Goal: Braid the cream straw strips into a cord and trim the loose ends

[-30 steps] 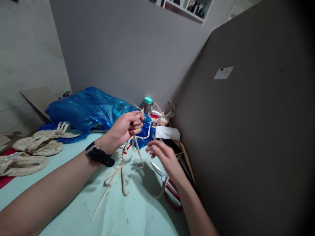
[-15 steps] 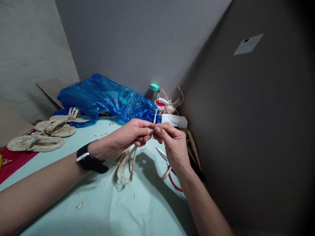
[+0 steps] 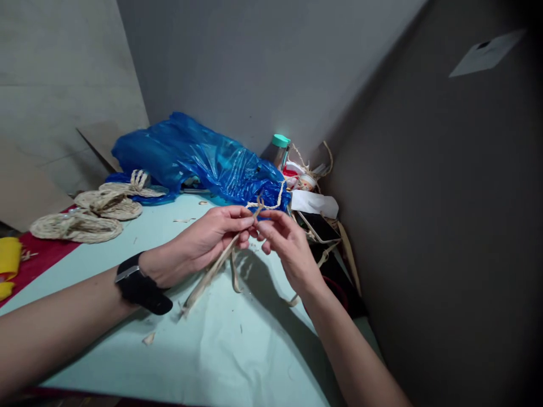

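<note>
My left hand (image 3: pixel 207 234), with a black watch on the wrist, is closed in a pinch on pale, flat plant-fibre strips (image 3: pixel 212 272). The strips hang down below it over the table, and their short ends poke up above the fingertips. Right beside it, my right hand (image 3: pixel 291 249) has thumb and forefinger closed at the same spot on the strips; the exact point of contact is partly hidden. A thin twisted cord (image 3: pixel 280 195) of the same fibre curves up behind the fingertips. Scissors with red handles (image 3: pixel 337 291) lie mostly hidden behind my right forearm.
Woven fibre slippers (image 3: pixel 78 226) lie at the left by a red cloth (image 3: pixel 46 249) and a yellow object (image 3: pixel 9 257). Behind are a blue plastic bag (image 3: pixel 190 152), a green-lidded bottle (image 3: pixel 280 144) and white paper (image 3: pixel 314 203). A wall (image 3: pixel 445 226) rises close on the right.
The fibre strips now stretch out straighter to the lower left, with ends showing above the fingertips. My fingertips have shifted slightly. The view has turned a little leftward.
</note>
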Demonstrator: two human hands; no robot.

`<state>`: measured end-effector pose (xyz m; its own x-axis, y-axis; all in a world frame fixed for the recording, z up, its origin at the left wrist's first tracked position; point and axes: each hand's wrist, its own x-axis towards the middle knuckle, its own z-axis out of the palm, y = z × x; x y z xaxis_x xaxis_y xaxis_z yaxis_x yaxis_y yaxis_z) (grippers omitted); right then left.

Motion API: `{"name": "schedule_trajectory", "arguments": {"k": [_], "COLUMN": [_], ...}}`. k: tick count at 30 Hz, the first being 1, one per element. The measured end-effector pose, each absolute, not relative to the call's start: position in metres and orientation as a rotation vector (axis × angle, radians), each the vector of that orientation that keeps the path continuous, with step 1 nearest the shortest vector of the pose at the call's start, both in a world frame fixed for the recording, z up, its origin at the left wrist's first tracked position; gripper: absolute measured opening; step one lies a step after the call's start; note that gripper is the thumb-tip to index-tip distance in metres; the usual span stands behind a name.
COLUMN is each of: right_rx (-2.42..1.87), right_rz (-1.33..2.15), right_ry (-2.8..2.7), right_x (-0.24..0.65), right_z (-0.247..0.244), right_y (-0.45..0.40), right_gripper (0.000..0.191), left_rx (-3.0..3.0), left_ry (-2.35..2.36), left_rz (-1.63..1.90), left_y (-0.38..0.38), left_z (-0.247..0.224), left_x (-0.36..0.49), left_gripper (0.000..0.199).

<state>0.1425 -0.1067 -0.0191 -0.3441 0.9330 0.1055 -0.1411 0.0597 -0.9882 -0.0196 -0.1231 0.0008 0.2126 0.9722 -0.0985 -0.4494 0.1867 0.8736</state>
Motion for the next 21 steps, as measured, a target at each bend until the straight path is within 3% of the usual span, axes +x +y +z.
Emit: {"name": "schedule_trajectory", "arguments": {"k": [6, 11, 16, 21], "right_rx": [-0.94, -0.943, -0.933, -1.0], "right_rz": [1.622, 1.489, 1.301, 1.284], "right_ry": [-1.508, -1.505, -1.607, -1.729], "right_x": [0.131, 0.129, 0.128, 0.136], "right_z": [-0.034, -0.041, -0.041, -0.038], "right_y": [-0.113, -0.112, -0.118, -0.119], "right_gripper": [0.048, 0.04, 0.011, 0.018], "left_rx": [0.752, 0.826, 1.007, 1.162], "left_ry": [0.859, 0.947, 1.065, 1.155], "left_rz": [1.372, 1.426, 1.38, 1.332], "left_y": [-0.118, -0.121, -0.125, -0.125], "left_z": [-0.009, -0.015, -0.018, -0.017], "left_x": [-0.014, -0.009, -0.006, -0.017], "left_gripper": [0.014, 0.006, 0.007, 0.019]}}
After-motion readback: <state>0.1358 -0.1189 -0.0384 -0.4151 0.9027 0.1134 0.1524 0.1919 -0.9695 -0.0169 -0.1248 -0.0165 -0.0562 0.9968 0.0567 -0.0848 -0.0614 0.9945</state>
